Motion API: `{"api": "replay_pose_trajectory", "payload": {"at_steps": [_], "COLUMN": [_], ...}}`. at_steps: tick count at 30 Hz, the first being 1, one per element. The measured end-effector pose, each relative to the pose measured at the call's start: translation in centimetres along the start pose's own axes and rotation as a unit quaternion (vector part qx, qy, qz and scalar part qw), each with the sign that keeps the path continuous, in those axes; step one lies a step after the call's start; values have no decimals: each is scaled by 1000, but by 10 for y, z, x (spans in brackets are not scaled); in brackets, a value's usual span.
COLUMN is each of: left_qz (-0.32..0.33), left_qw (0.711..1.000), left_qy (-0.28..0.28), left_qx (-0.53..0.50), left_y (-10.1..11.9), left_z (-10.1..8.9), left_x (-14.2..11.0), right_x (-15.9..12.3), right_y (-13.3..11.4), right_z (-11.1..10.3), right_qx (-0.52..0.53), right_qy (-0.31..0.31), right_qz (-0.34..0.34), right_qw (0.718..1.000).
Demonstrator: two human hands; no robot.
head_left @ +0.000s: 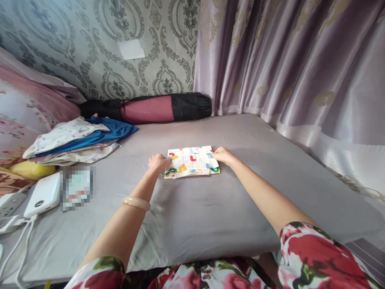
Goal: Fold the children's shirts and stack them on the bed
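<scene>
A small folded cloth (192, 161), white with coloured shapes, lies flat on the grey bed sheet (210, 208). My left hand (158, 162) rests at its left edge with fingers curled, pinching the fabric. My right hand (221, 154) is at the right edge, fingers closed on the cloth's upper right corner. A pale bangle (136, 202) sits on my left forearm.
A pile of clothes, white and blue (78, 138), lies at the left. A black and maroon rolled bag (150, 108) lies against the wall. A white power bank (43, 194) with cables sits near the left edge. Purple curtains (300, 68) hang on the right.
</scene>
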State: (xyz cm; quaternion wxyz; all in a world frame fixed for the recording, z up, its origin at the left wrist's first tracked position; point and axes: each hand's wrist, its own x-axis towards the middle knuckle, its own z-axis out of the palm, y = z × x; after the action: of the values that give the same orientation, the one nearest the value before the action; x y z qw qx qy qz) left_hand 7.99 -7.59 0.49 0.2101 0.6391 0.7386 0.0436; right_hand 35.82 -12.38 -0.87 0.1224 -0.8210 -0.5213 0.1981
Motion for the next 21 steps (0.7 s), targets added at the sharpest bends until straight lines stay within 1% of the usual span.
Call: {"api": "replay_pose_trajectory", "payload": {"at_steps": [3, 6, 8, 11, 14, 16, 21], "left_qz": [-2, -1, 8, 21, 22, 16, 6], "left_qw": [1000, 1000, 997, 986, 971, 964, 962], "left_qy": [6, 9, 6, 9, 12, 5, -25], "left_qx": [-1, -26, -74, -167, -238, -266, -274], "left_y": [5, 6, 5, 0, -6, -9, -10], "left_z": [0, 1, 0, -1, -1, 0, 2], "left_x": [-1, 0, 2, 5, 8, 8, 3], "right_x": [1, -1, -3, -3, -1, 1, 2], "right_y": [-5, -10, -12, -15, -18, -21, -32], "right_z": [3, 2, 0, -6, -13, -17, -21], "right_qx": [-15, 3, 27, 65, 99, 124, 163], "right_qy": [-5, -16, -26, -38, -50, -65, -92], "right_qz": [5, 9, 5, 13, 45, 74, 113], "right_qw": [1000, 1000, 999, 997, 993, 987, 976]}}
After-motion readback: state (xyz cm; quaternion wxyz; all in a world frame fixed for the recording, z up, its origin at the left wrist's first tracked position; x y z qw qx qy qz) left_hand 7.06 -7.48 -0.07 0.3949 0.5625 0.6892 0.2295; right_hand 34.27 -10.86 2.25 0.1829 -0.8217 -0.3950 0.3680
